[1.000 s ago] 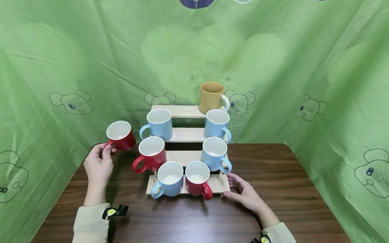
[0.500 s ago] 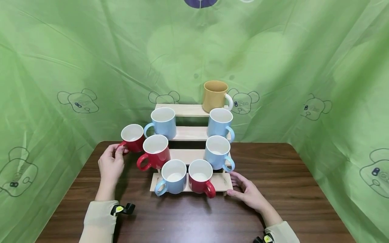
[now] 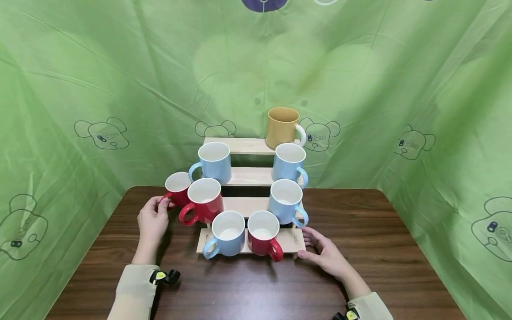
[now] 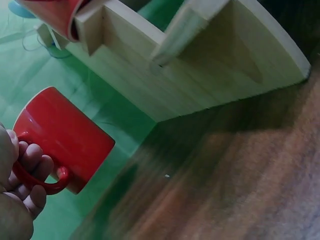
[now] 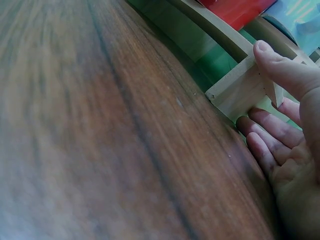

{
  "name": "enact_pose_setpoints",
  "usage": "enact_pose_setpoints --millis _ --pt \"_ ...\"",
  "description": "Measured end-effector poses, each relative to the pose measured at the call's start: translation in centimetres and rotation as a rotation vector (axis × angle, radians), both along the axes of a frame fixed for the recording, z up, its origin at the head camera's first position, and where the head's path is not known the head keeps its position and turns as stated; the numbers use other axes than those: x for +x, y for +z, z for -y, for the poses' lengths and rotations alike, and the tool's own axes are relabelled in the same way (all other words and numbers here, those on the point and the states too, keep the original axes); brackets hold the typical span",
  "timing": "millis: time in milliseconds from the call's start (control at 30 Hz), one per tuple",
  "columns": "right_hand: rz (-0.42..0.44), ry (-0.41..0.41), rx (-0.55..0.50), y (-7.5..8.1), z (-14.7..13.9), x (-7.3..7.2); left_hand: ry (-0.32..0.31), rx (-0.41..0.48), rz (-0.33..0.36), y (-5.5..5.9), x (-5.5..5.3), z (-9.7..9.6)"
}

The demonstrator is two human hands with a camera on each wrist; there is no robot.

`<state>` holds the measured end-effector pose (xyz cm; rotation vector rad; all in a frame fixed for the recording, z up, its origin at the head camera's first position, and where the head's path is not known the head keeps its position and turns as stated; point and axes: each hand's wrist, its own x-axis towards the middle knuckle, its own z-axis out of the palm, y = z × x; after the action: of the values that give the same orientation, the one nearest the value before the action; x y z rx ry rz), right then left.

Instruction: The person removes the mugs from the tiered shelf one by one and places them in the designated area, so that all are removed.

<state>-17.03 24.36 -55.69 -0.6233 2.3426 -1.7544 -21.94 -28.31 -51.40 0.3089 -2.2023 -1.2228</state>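
At the left side of the tiered wooden rack (image 3: 250, 205), my left hand (image 3: 154, 222) pinches the handle of a red mug (image 4: 70, 137) with a white inside. In the left wrist view the mug is tilted, beside the rack's side panel (image 4: 190, 90); in the head view another red mug (image 3: 206, 204) on the rack partly hides it. My right hand (image 3: 326, 255) holds the rack's lower right end. In the right wrist view its thumb (image 5: 277, 62) presses on the shelf's end, and the other fingers (image 5: 272, 130) curl in beside the side panel.
Blue mugs (image 3: 214, 164) and a red mug (image 3: 262, 235) stand on the lower tiers. A tan mug (image 3: 282, 129) with a white handle is at the top right. Dark wooden table (image 3: 352, 213) lies beneath; green printed cloth (image 3: 360, 89) hangs behind and at both sides.
My left hand has brought the red mug right and lower, from out at the left to close beside the rack, behind the other red mug. The right hand stays at the rack's end.
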Motion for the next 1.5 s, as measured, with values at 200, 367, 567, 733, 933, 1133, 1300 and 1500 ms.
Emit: enact_pose_setpoints --millis 200,367,567,733,933,1133,1300,1500 --pt "-0.001 0.003 -0.001 0.1 0.0 0.0 -0.021 -0.008 0.016 -1.2 -0.2 -0.1" --pt "-0.017 0.017 -0.014 0.0 0.1 -0.1 -0.022 0.002 0.026 -2.0 -0.2 0.0" --pt "-0.033 0.029 -0.020 -0.1 0.2 -0.1 -0.028 -0.003 0.051 -2.8 -0.2 0.0" --pt "-0.031 0.026 -0.019 0.0 0.1 -0.1 -0.047 -0.012 0.046 -3.2 -0.3 0.1" --pt "-0.016 0.014 -0.019 0.1 0.1 0.1 -0.097 -0.029 0.042 -3.4 -0.7 0.4" --pt "-0.020 0.013 -0.019 0.1 0.0 0.1 -0.117 -0.024 0.042 -3.4 -0.8 0.5" --pt "-0.029 0.012 -0.019 0.1 0.1 0.0 -0.128 -0.006 0.048 -3.2 -0.7 0.5" --pt "-0.033 0.016 -0.017 0.1 0.1 0.0 -0.126 -0.013 0.071 -3.0 -0.6 0.5"
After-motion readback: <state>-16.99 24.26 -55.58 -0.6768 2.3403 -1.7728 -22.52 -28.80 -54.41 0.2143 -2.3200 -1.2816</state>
